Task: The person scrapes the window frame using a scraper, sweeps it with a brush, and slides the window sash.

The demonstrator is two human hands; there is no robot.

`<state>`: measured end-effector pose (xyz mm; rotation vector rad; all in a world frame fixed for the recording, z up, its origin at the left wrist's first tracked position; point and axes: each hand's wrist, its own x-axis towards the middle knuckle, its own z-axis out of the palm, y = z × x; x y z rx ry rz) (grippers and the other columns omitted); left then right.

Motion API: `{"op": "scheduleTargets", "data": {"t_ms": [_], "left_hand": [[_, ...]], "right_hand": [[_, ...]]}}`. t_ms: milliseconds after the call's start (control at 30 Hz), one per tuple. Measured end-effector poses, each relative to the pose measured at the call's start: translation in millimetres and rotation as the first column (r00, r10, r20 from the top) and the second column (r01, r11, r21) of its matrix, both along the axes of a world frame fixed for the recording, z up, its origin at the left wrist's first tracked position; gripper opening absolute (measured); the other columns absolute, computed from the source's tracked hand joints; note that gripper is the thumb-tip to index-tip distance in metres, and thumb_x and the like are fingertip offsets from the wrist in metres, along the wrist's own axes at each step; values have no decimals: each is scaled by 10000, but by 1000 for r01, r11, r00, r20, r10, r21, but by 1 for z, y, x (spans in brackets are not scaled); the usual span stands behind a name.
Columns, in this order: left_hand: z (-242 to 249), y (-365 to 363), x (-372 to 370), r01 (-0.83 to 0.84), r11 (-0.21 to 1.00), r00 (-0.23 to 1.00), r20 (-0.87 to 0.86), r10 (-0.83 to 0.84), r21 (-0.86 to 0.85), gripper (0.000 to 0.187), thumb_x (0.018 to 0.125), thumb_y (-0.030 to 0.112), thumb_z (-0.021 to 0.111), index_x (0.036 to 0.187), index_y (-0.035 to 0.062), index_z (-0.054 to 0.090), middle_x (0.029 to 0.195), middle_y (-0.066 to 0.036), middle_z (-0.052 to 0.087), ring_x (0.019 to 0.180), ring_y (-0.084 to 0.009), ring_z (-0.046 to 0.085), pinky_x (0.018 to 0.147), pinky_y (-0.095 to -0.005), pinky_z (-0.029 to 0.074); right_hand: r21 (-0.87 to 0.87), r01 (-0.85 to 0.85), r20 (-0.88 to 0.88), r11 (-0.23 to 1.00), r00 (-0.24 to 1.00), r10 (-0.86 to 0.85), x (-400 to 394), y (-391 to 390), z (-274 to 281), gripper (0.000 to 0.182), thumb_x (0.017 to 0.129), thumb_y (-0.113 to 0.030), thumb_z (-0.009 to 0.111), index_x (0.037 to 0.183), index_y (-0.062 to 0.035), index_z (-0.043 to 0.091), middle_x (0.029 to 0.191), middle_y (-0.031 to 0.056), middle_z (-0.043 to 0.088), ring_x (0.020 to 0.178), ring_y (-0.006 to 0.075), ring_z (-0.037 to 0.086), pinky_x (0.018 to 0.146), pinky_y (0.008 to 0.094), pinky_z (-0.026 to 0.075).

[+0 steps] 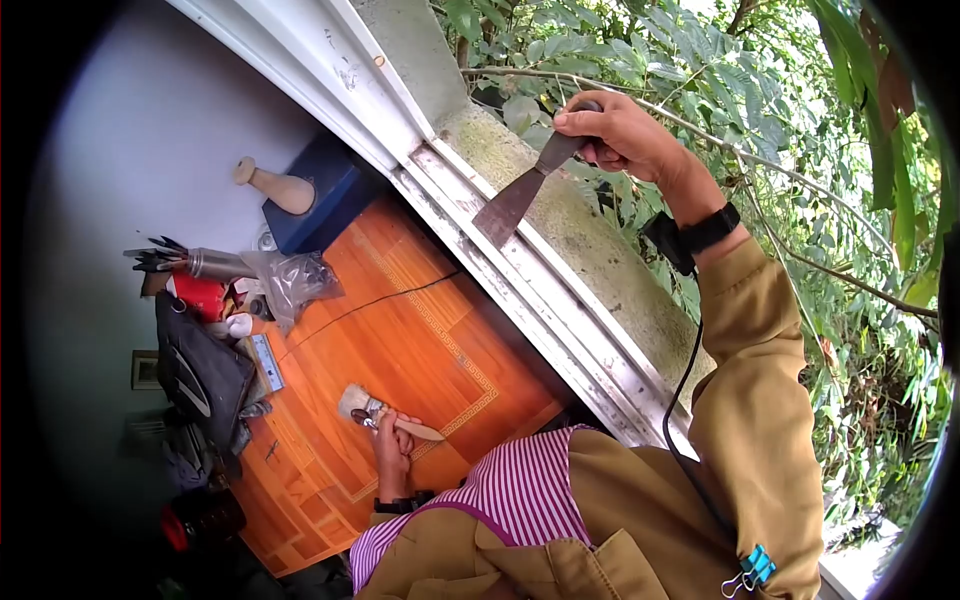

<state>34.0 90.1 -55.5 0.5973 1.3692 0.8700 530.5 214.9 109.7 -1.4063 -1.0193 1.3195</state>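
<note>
My right hand [618, 135], raised out past the window frame, is closed around the dark handle of a putty knife [512, 200]. The wide metal blade of this scraper points down and left, its edge overlapping the white window track [468, 195] in this view. Dirt specks and stains mark the track. Lower down, over the orange wooden table, my left hand [393, 440] grips a paintbrush [358, 402] by its wooden handle. Its pale bristles point up and to the left.
A blue box [318, 205] with a pale wooden pestle-shaped piece [282, 188] stands by the window. Further left are a clear plastic bag [295, 285], a red container [202, 295] and a black bag [205, 360]. A black cable [385, 297] crosses the table. Branches and leaves [640, 60] crowd the outer ledge.
</note>
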Motion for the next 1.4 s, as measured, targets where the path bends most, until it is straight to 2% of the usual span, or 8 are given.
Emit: {"op": "scheduleTargets", "data": {"t_ms": [300, 367, 600, 667, 900, 1200, 1300, 1400], "left_hand": [[4, 3, 1, 6, 999, 1000, -17, -6, -36, 200, 875, 189, 490, 756, 37, 542, 672, -169, 632, 309, -83, 293, 307, -222, 200], [2, 3, 0, 11, 1000, 1000, -26, -11, -27, 200, 874, 189, 492, 754, 38, 542, 676, -173, 633, 309, -82, 293, 307, -222, 198], [5, 4, 2, 27, 999, 999, -28, -27, -18, 207, 873, 196, 495, 752, 35, 542, 675, -179, 634, 306, -82, 292, 304, -222, 190], [6, 4, 3, 17, 1000, 999, -39, -18, -17, 209, 873, 197, 494, 751, 35, 543, 672, -177, 634, 305, -83, 291, 304, -222, 191], [7, 4, 4, 26, 1000, 998, -50, -27, -17, 209, 874, 196, 492, 748, 37, 544, 662, -173, 634, 305, -84, 294, 303, -220, 200], [6, 3, 3, 30, 1000, 998, -49, -30, -1, 200, 870, 188, 496, 752, 35, 547, 666, -174, 633, 308, -84, 303, 307, -221, 203], [6, 3, 2, 25, 1000, 998, -51, -25, -3, 197, 869, 185, 498, 753, 34, 548, 668, -176, 633, 310, -83, 305, 308, -221, 205], [11, 3, 7, 2, 1000, 998, -60, -3, -10, 190, 868, 180, 500, 754, 36, 547, 667, -177, 632, 309, -83, 303, 308, -221, 207]], "right_hand": [[-43, 7, -64, 999, 998, -10, 4, -6, -6, 189, 852, -218, 611, 878, -43, 542, 537, 8, 472, 359, 32, 339, 308, 183, 203], [-28, 20, -104, 999, 994, -23, 6, -10, -9, 235, 821, -233, 633, 849, -15, 552, 540, 5, 473, 366, 37, 336, 323, 195, 185], [-42, 2, -137, 999, 991, -8, 10, -12, -14, 235, 822, -228, 628, 878, -15, 548, 550, 5, 467, 365, 39, 323, 325, 197, 188], [-54, 13, -112, 998, 994, -19, 10, -14, -15, 198, 853, -237, 608, 864, -50, 541, 538, -4, 467, 361, 33, 346, 306, 181, 219], [-85, 7, -175, 996, 984, -22, 15, -20, -24, 204, 852, -245, 609, 863, -57, 530, 537, -11, 470, 359, 31, 332, 306, 184, 218], [-85, 12, -408, 996, 912, -46, 24, -28, -41, 167, 876, -209, 571, 807, -64, 524, 531, 9, 501, 341, 24, 321, 297, 181, 247], [-98, 54, -504, 994, 858, -96, 35, -22, -45, 164, 880, -203, 566, 814, -56, 533, 535, 18, 511, 340, 18, 321, 293, 174, 256], [-122, 195, -592, 973, 773, -228, 49, -12, -43, 187, 901, -210, 548, 830, -39, 527, 548, 49, 527, 338, 20, 316, 292, 176, 252]]}}
